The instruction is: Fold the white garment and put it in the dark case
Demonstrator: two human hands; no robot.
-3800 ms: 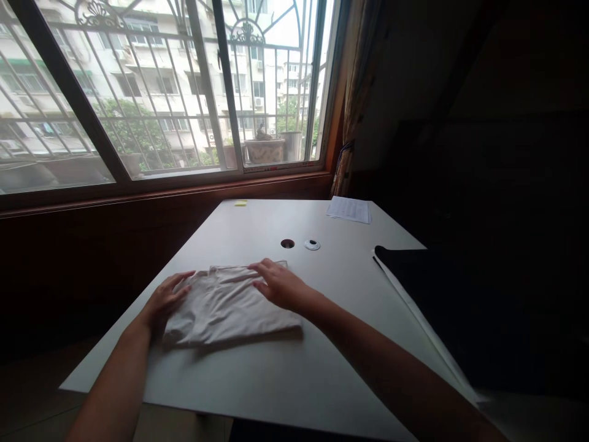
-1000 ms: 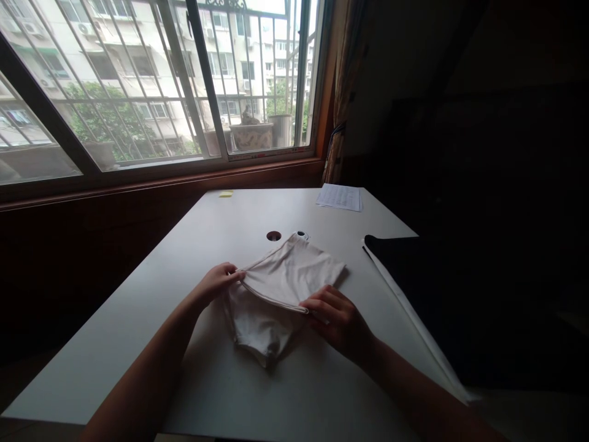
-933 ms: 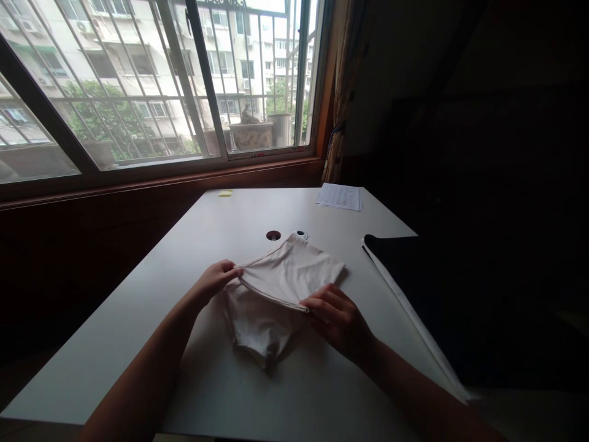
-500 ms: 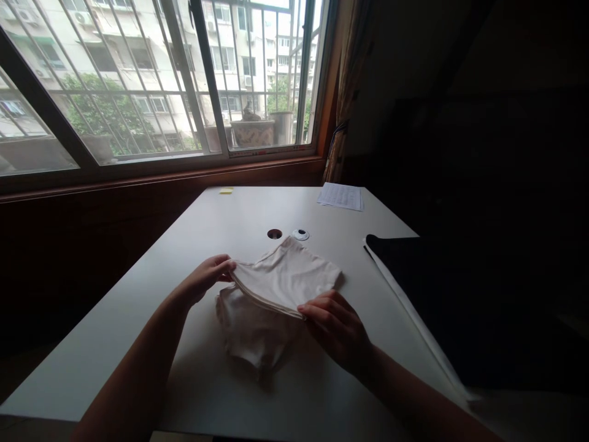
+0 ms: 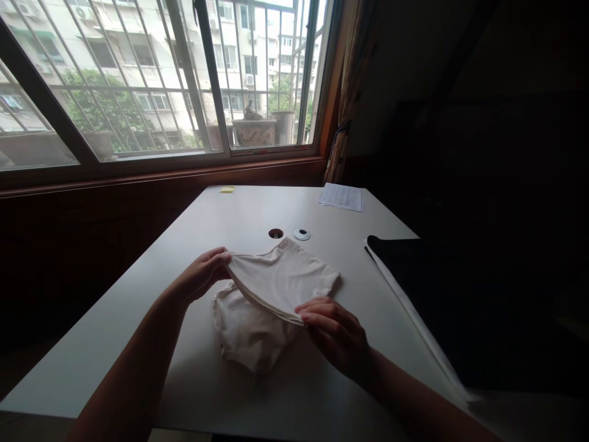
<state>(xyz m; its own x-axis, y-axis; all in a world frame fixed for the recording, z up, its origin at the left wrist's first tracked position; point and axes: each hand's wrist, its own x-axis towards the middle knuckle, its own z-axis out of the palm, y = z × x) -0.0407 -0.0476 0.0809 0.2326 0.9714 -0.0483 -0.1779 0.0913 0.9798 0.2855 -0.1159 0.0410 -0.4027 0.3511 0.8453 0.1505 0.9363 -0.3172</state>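
Pinched in both hands, the white cloth [image 5: 285,273] is what I have hold of from my end. My left hand [image 5: 205,273] grips the left end of its raised, layered edge, and my right hand [image 5: 338,334] has closed on the near right end. It sits mid-way across the white table [image 5: 124,307], its lower part bunched beneath that edge, its far tip just beside the round hole [image 5: 276,233] and the white ring [image 5: 302,236]. Over the last second the left hand has gone up and out to the left, so the edge spans wider (the head view has shifted a little too), and the ring, partly covered earlier, now shows whole. I judge that this parts the raised layers from the bunched ones more clearly, though the cloth remains unsettled.
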